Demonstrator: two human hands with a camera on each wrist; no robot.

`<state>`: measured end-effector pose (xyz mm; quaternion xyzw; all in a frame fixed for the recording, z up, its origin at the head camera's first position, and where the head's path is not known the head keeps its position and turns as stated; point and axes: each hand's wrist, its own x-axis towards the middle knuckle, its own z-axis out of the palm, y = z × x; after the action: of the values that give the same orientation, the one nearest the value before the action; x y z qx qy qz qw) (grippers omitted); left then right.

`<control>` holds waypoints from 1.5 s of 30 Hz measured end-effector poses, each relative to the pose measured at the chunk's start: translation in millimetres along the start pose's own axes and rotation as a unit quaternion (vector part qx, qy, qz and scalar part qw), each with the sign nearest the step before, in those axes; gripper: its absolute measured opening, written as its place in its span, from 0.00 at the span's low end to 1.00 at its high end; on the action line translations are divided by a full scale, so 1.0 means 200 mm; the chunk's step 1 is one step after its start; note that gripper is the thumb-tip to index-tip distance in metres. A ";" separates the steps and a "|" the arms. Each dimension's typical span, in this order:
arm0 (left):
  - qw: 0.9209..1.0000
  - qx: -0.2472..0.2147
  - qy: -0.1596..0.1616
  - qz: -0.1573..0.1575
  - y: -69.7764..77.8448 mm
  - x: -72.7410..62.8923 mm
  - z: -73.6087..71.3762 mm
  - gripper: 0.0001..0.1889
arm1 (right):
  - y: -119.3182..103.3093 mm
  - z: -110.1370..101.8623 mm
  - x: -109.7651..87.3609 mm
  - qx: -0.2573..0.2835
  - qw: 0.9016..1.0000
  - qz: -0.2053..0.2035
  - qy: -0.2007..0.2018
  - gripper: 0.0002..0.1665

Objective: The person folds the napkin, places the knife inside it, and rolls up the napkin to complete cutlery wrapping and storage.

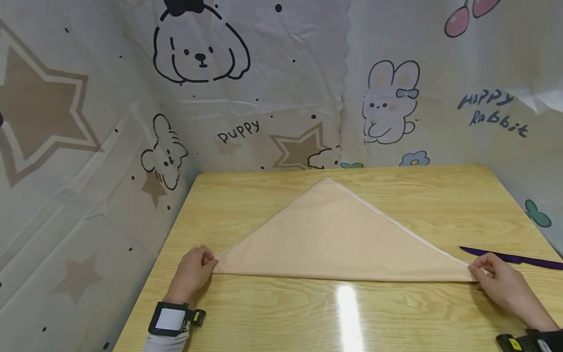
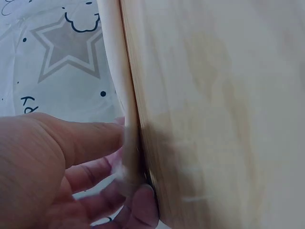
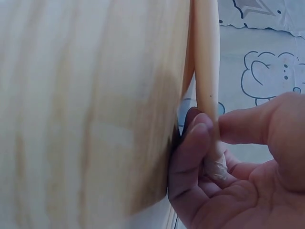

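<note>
A peach-coloured cloth (image 1: pixel 334 239), folded into a wide triangle, lies on the wooden table with its peak toward the back and its long folded edge toward me. At its left corner my left hand (image 1: pixel 193 269) pinches the cloth between thumb and fingers; the left wrist view shows the cloth edge (image 2: pixel 119 71) running up from that hand (image 2: pixel 81 167). My right hand (image 1: pixel 503 283) pinches the opposite corner, and in the right wrist view the narrow cloth fold (image 3: pixel 207 57) rises from between its thumb and fingers.
A dark purple knife (image 1: pixel 510 256) lies at the table's right, just behind my right hand. The wooden table (image 1: pixel 246 313) ends at the back and left against a hanging sheet (image 1: pixel 281 88) printed with cartoon animals and stars.
</note>
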<state>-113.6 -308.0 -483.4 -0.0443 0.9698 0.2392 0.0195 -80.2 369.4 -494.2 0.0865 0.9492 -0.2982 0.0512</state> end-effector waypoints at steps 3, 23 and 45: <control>0.999 -0.013 -0.020 -0.032 0.01 0.01 0.00 0.07 | 0.01 0.00 0.00 -0.002 1.000 0.004 -0.001 0.17; 0.998 -0.026 -0.033 -0.048 0.00 0.00 -0.01 0.13 | 0.11 -0.21 0.06 -0.087 0.993 -0.068 0.043 0.12; 0.997 -0.018 -0.056 -0.045 0.00 0.03 0.00 0.15 | 0.39 -0.31 0.16 -0.197 0.955 -0.207 0.076 0.13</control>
<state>-120.1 -308.7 -484.7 -0.0742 0.9598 0.2573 0.0840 -99.3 472.6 -492.7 -0.1010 0.9872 -0.1023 -0.0684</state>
